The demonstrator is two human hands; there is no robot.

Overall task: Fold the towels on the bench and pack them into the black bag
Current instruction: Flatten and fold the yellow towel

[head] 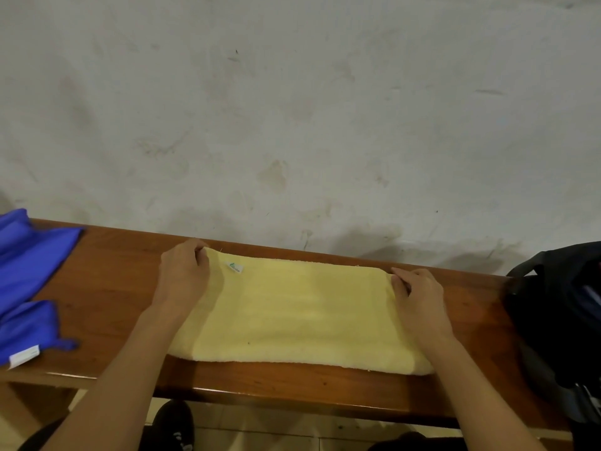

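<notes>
A pale yellow towel [302, 314] lies folded flat along the wooden bench [113, 281], a small white label near its far left corner. My left hand [183, 275] pinches that far left corner, fingers curled over the edge. My right hand [418, 297] pinches the far right corner the same way. A blue towel [29, 271] lies spread at the bench's left end, with a white tag at its near edge. The black bag [559, 314] stands open at the right end of the bench.
A stained white wall [292, 109] rises directly behind the bench. Below the front edge are a tiled floor and my dark shoes [174, 424]. Bare wood shows between the yellow towel and the blue towel.
</notes>
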